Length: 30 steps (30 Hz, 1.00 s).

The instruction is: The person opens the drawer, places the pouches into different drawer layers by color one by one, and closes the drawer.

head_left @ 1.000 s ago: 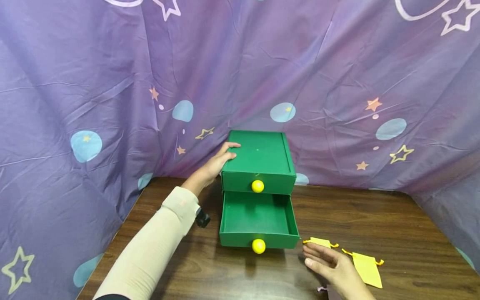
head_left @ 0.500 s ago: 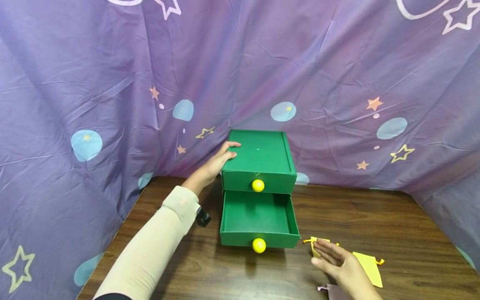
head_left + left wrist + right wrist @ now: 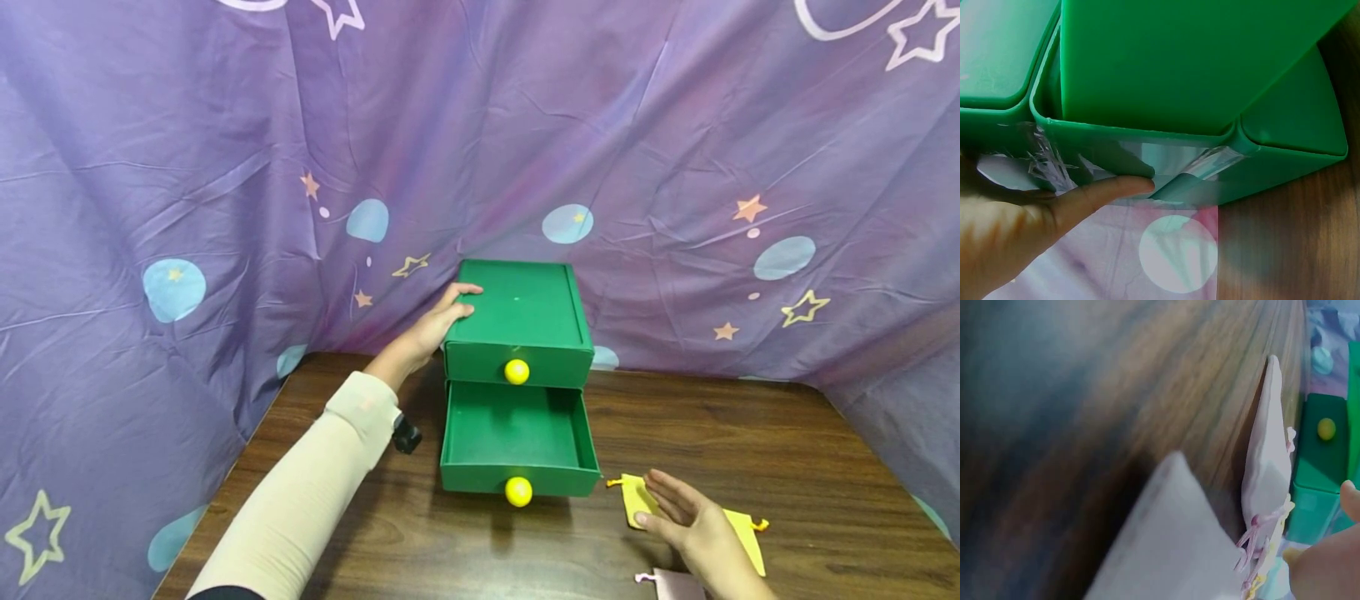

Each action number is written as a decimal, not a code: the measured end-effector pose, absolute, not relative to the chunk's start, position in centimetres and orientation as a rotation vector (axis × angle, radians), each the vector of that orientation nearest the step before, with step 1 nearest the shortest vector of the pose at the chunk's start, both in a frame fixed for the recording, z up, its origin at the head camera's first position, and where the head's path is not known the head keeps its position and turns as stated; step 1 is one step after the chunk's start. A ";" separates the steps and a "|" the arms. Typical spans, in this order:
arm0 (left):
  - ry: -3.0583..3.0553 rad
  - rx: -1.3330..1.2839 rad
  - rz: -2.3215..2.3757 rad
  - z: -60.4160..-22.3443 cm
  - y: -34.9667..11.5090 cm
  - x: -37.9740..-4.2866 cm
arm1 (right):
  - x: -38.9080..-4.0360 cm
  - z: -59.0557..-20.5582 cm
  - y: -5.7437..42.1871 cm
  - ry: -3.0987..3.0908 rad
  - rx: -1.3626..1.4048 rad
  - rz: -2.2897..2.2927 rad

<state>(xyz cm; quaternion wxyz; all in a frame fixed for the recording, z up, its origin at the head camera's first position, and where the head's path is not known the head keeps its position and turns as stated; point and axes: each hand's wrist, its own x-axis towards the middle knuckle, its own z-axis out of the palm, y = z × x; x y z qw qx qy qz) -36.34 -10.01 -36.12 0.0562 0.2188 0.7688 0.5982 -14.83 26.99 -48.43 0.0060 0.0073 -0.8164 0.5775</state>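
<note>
Left hand (image 3: 426,332) is resting against the drawers (image 3: 519,312), grip apart. Right hand (image 3: 701,533) is hovering, grip apart, a yellow bag (image 3: 636,502) lying beside it.

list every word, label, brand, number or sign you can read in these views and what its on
None: no readable text shows in any of the views.
Green drawer unit: no lettering on the sides shown.
Near yellow pouch, far yellow pouch and pale pink pouch: no lettering visible.
Purple backdrop: stars and rounded shapes, no words.
Left cuff: a faint mark, too small to read.
</note>
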 end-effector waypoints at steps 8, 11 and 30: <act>2.332 0.664 1.819 -36.2 -10.0 -36.4 | -15.2 -48.5 27.8 -2.624 0.039 1.701; 2.334 0.660 1.818 -36.2 -10.0 -36.3 | -15.3 -48.7 28.0 -2.627 0.051 1.692; 2.339 0.672 1.818 -36.2 -10.0 -36.4 | -16.1 -48.9 28.4 -2.861 0.020 1.453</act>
